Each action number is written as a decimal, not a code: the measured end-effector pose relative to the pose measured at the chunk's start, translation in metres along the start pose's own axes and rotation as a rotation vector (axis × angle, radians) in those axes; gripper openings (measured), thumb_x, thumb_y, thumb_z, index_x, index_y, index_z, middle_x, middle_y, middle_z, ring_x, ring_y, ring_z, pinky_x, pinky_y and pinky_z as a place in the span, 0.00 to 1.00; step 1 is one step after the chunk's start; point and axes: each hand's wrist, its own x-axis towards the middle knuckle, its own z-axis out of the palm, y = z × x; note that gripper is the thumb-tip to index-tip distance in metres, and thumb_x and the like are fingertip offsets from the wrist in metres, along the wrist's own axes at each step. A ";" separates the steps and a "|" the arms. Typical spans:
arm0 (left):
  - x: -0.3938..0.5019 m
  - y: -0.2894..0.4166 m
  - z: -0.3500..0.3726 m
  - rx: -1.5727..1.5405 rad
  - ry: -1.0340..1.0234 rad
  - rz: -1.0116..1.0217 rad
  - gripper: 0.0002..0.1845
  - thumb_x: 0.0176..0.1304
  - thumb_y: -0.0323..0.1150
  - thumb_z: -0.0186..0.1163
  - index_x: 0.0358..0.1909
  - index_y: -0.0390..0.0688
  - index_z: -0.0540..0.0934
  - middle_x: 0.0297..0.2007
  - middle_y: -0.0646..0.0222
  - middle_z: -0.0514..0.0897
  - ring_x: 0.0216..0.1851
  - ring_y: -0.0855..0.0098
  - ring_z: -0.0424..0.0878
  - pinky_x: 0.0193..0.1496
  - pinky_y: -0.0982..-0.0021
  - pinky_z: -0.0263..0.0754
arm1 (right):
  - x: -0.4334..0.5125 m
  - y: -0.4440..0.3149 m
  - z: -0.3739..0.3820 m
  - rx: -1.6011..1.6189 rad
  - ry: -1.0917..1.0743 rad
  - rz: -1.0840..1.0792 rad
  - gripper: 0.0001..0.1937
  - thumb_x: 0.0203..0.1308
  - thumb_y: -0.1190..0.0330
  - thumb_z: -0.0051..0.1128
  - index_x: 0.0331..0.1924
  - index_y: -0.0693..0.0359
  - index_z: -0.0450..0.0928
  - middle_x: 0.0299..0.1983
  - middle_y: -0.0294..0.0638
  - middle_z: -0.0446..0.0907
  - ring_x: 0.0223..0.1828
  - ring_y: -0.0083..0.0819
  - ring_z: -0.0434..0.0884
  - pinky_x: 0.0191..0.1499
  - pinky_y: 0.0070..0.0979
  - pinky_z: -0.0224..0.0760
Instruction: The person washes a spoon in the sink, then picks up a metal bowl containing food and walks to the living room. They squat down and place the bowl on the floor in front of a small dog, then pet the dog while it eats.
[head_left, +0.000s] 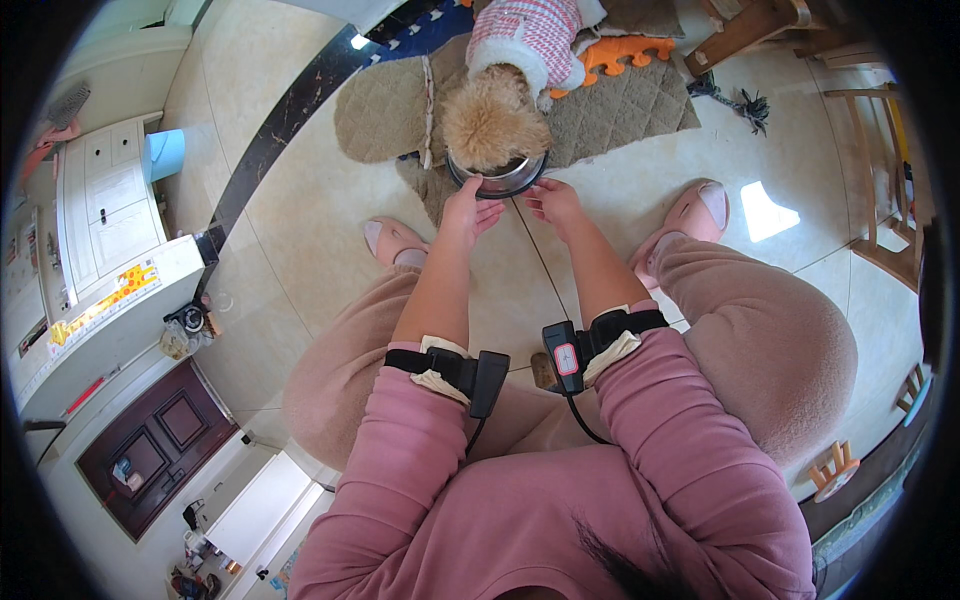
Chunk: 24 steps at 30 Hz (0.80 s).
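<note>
A round stainless-steel pet bowl (516, 180) with a dark rim lies ahead of me, at the edge of a quilted mat. My left hand (469, 211) holds its near left side, thumb at the rim and fingers below. On the near right side, my right hand (553, 201) has its fingertips at the rim. A curly-haired tan dog (495, 120) in a red-and-white knitted coat (525, 34) has its head lowered over the bowl. Its muzzle and most of the bowl's inside are hidden.
Brown quilted mats (630, 112) and an orange foam mat piece (611, 56) lie under and beside the dog. A rope toy (739, 109) is on the tiled floor at right, near wooden chair legs (742, 37). My slippered feet flank the bowl. A blue bin (163, 155) stands far left.
</note>
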 end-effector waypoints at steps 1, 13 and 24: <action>0.000 0.000 0.000 0.000 0.004 -0.001 0.27 0.57 0.51 0.51 0.45 0.36 0.69 0.38 0.52 0.79 0.36 0.65 0.79 0.36 0.70 0.74 | 0.000 0.000 0.000 0.001 -0.002 0.002 0.10 0.63 0.70 0.41 0.46 0.57 0.72 0.39 0.32 0.79 0.35 0.20 0.76 0.36 0.21 0.69; 0.000 0.000 0.000 0.009 0.005 -0.003 0.27 0.57 0.51 0.51 0.46 0.36 0.69 0.38 0.52 0.79 0.37 0.65 0.80 0.36 0.70 0.74 | -0.001 -0.002 0.000 -0.023 -0.014 -0.006 0.11 0.63 0.70 0.41 0.47 0.58 0.72 0.39 0.33 0.79 0.36 0.21 0.76 0.37 0.21 0.69; -0.003 0.002 0.001 -0.001 -0.006 -0.021 0.27 0.58 0.49 0.51 0.50 0.36 0.65 0.41 0.50 0.77 0.41 0.62 0.78 0.40 0.68 0.74 | -0.001 -0.001 0.001 0.000 -0.009 -0.002 0.11 0.63 0.70 0.42 0.47 0.58 0.72 0.39 0.33 0.79 0.36 0.21 0.76 0.37 0.20 0.69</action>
